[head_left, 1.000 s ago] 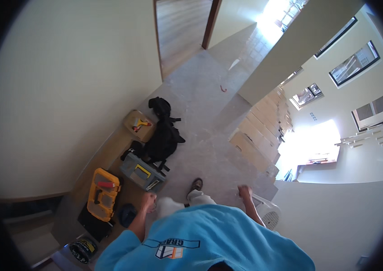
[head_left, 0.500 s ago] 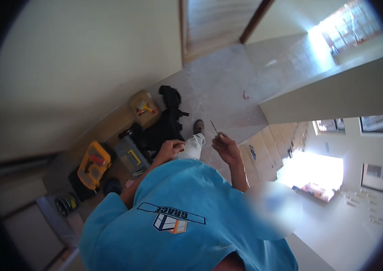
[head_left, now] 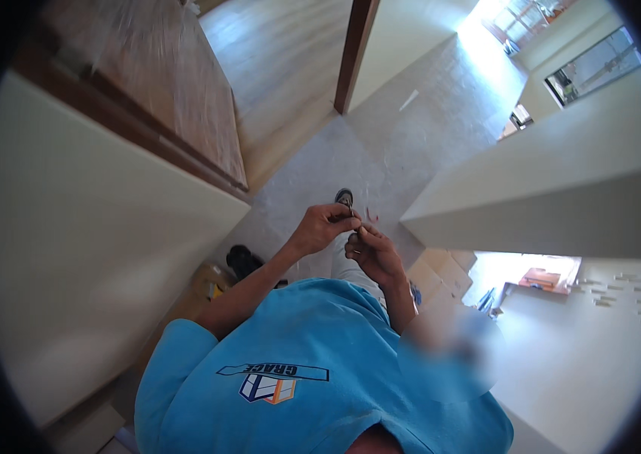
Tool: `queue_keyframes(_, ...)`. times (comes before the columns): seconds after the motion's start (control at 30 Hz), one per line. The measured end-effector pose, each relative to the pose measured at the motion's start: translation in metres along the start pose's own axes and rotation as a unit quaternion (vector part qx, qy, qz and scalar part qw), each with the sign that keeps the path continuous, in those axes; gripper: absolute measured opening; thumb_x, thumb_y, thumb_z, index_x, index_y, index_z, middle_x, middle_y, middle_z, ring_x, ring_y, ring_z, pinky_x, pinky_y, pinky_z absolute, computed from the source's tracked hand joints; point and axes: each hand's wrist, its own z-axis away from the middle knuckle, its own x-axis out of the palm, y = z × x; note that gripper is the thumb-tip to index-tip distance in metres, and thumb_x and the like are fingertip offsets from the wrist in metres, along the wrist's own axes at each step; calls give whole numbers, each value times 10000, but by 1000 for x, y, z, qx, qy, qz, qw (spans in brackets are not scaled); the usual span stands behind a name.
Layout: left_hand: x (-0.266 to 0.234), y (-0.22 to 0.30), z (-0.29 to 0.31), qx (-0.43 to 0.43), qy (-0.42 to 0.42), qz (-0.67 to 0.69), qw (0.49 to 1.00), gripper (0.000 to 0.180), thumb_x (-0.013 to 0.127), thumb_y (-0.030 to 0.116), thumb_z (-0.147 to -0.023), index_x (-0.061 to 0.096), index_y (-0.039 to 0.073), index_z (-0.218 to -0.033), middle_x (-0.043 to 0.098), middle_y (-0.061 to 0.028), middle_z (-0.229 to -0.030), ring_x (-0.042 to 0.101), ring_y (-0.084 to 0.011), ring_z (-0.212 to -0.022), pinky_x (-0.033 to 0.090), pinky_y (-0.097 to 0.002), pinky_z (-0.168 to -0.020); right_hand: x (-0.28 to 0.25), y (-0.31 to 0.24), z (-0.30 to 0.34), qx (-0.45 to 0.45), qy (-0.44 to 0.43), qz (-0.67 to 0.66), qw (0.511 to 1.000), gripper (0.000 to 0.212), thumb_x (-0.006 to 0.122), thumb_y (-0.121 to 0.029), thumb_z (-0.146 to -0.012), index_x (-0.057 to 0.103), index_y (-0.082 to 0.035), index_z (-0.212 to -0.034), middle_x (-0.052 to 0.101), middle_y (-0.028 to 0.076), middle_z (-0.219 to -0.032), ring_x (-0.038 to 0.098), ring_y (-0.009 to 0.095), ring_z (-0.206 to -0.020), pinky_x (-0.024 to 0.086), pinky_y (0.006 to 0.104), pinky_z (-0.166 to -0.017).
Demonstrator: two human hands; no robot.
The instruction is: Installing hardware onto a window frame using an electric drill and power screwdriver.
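Observation:
In front of my body, above my forward foot, my two hands meet around a thin dark rod that looks like a drill bit (head_left: 351, 214). My right hand (head_left: 378, 256) is closed on its lower end, with the fingers curled. From the other side my left hand (head_left: 325, 229) pinches it with thumb and fingers, the fingertips almost touching those of the right. Most of the rod is hidden by the fingers; only a short piece shows between them.
A wooden door frame (head_left: 352, 57) and a plastic-wrapped door panel (head_left: 176, 83) stand ahead. A low wall (head_left: 540, 204) runs along my right, with cardboard sheets (head_left: 441, 272) beyond it. Left, a black bag (head_left: 242, 262) lies by the wall. A small red curved piece (head_left: 371, 216) is on the floor.
My left hand has come up and across from my side to the rod in my right hand. My view has turned and moved toward the doorway, away from the tool cases.

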Motion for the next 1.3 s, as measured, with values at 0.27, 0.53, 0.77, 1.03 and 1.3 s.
queue_keyframes(0.27,-180,-175,-112,-259,303,-43,916,223,559,182,-857,575,-34,-913,633,-140,-757,626,-209,-623,502,-344,-556,-79,-185,-208,24,241,447,861,380,619,-200,-830,543,42,-1113,630,133,-900,632,211,-772,518,305,-677)
queue_keyframes(0.53,-220,-258,24,-556,358,-171,731,408,636,358,-752,634,-13,-920,646,-207,-865,621,-359,-827,502,-415,-716,-24,-316,-460,88,74,580,806,402,614,-206,-837,529,49,-1136,635,141,-902,632,197,-766,516,297,-653)
queue_keyframes(0.77,-315,-287,-127,-441,317,-308,781,348,558,320,-781,656,-14,-776,633,-237,-819,627,-367,-801,488,-436,-731,12,-297,-652,61,56,559,825,366,635,-187,-836,549,40,-1109,639,129,-839,632,174,-723,513,275,-611)
queue_keyframes(1.03,-610,13,-510,-97,367,34,925,205,635,165,-839,592,-19,-763,624,-74,-661,580,-97,-601,463,-254,-550,33,-340,-767,-18,229,484,844,415,606,-74,-781,506,24,-1172,635,169,-901,638,217,-700,533,293,-586)
queue_keyframes(1.3,-759,207,-740,121,325,117,930,184,685,150,-815,603,-13,-841,628,-53,-714,586,-93,-652,493,-244,-606,36,-414,-921,-49,368,436,820,411,512,2,-733,519,34,-1143,565,82,-663,506,129,-468,435,257,-423)
